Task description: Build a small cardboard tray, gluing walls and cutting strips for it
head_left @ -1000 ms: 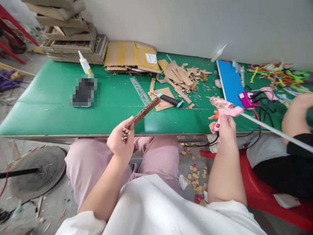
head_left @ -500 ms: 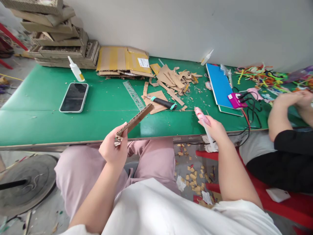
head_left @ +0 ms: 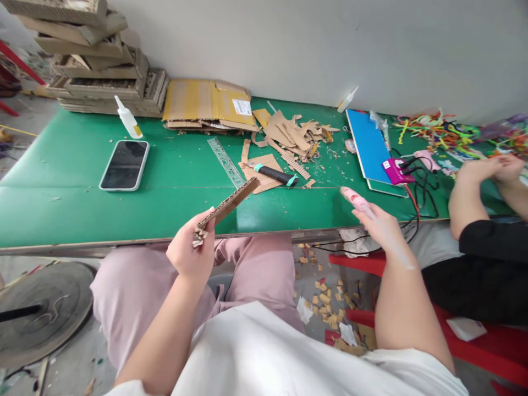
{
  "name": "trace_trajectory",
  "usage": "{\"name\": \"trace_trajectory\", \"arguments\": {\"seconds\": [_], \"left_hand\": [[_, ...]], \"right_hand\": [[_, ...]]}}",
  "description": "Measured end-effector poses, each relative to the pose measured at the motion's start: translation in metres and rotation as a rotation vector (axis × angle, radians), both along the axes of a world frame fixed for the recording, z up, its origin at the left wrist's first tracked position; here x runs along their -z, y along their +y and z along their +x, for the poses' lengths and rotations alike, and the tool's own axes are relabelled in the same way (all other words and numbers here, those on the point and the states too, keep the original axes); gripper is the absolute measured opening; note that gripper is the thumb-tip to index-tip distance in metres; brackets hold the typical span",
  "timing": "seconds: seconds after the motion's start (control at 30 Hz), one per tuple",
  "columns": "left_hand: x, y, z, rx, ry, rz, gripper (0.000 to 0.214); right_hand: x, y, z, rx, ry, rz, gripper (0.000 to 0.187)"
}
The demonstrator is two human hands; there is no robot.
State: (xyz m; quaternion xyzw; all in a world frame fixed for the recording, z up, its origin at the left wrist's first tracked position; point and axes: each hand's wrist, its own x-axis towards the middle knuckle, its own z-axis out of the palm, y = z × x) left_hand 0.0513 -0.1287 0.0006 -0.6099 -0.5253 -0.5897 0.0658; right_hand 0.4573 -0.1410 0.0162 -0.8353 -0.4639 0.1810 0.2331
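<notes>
Cardboard piece (head_left: 233, 202) clasped in left grip (head_left: 191, 245), long axis slanting forward and rightward from it over the worktop (head_left: 173, 195); right grip (head_left: 378, 224), well apart rightward, grasps pink glue gun (head_left: 356, 199), pointed forward-left.

Glue gun (head_left: 355, 200) is pink, cardboard strip (head_left: 231, 203) brown with a fluted edge. Desk (head_left: 173, 192) is green, board (head_left: 368, 144) blue, cutter (head_left: 277, 175) black and teal.
</notes>
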Motion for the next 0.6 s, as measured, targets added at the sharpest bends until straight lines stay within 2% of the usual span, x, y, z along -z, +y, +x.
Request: {"name": "trace_trajectory", "arguments": {"seconds": [0.13, 0.27, 0.43, 0.6], "left_hand": [[0.0, 0.002, 0.001, 0.002, 0.007, 0.004, 0.019], [-0.001, 0.002, 0.002, 0.006, 0.017, 0.009, 0.016], [-0.001, 0.002, 0.002, -0.004, 0.01, -0.034, 0.012], [-0.003, 0.002, 0.001, 0.015, 0.011, -0.024, 0.013]], "right_hand": [[-0.001, -0.006, -0.006, 0.04, 0.309, 0.104, 0.055], [-0.004, -0.008, -0.009, 0.077, 0.449, 0.157, 0.055], [-0.005, -0.012, -0.003, 0.1, 0.422, 0.127, 0.046], [-0.017, -0.011, 0.006, 0.064, 0.189, -0.041, 0.037]]}}
